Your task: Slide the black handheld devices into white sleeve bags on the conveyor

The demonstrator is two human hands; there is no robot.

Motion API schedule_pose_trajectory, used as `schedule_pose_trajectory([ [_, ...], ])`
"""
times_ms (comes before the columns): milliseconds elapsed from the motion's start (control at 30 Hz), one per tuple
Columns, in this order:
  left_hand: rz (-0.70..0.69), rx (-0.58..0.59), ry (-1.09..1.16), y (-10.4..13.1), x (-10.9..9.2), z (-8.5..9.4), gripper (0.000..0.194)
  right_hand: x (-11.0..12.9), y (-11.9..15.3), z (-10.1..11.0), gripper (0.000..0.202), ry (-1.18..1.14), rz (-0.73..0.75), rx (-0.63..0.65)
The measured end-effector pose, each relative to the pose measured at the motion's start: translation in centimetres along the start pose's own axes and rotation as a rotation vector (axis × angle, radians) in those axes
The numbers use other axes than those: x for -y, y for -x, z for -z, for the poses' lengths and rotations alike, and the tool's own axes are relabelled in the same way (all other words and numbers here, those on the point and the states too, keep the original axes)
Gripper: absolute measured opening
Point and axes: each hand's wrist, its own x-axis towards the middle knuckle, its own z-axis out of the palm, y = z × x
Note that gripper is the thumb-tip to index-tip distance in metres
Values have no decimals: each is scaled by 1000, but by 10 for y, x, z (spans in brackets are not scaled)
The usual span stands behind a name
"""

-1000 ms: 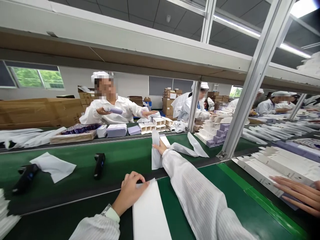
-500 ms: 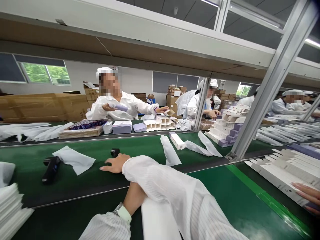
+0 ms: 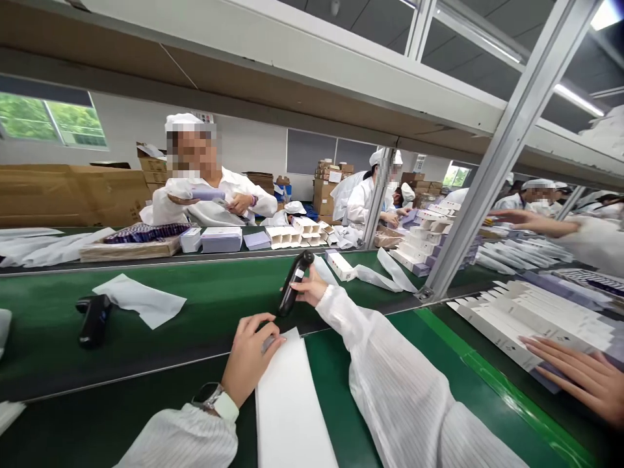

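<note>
My right hand [image 3: 312, 288] grips a black handheld device [image 3: 295, 284] with a rounded head, raised above the green conveyor belt. Curled over the far left corner of a pile of long white pouches [image 3: 292, 409] is my left hand [image 3: 253, 354], its fingers and thumb closed at the edge of the top one. A watch is on the left wrist. A second black device [image 3: 94, 320] lies on the belt to the left, beside a loose white pouch [image 3: 141, 299].
Across the belt a co-worker [image 3: 205, 195] holds a purple item behind white boxes [image 3: 221, 239]. Another person's hand [image 3: 580, 377] rests by white cartons [image 3: 531, 325] on the right. A metal post [image 3: 480, 169] rises at the right, under an overhead shelf [image 3: 292, 71].
My right hand has swung right across the belt and picked up the black device. My left hand, partly covered before, now shows at the pouch pile. The view has shifted slightly right.
</note>
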Motion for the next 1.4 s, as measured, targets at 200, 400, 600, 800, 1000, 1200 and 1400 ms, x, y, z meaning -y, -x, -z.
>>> schedule_pose_trajectory([
  [200,-124,-50,-200,2,2,0,19,8,21,-8,92,66,13,20],
  [400,-116,-41,-207,2,5,0,22,1,22,-17,89,136,4,52],
  [600,90,-43,-29,-3,-2,6,30,1,22,-20,72,175,-89,-16],
  [800,318,-64,275,-30,-24,32,33,-6,20,-26,54,138,-179,180],
  [1000,292,-92,550,-45,-51,66,34,22,38,-24,67,-36,-199,398],
  [1200,273,-276,573,-50,-56,74,26,-7,76,-47,69,-63,-245,551],
  [1400,238,-254,320,-18,-15,37,33,-1,19,-14,52,301,73,-166],
])
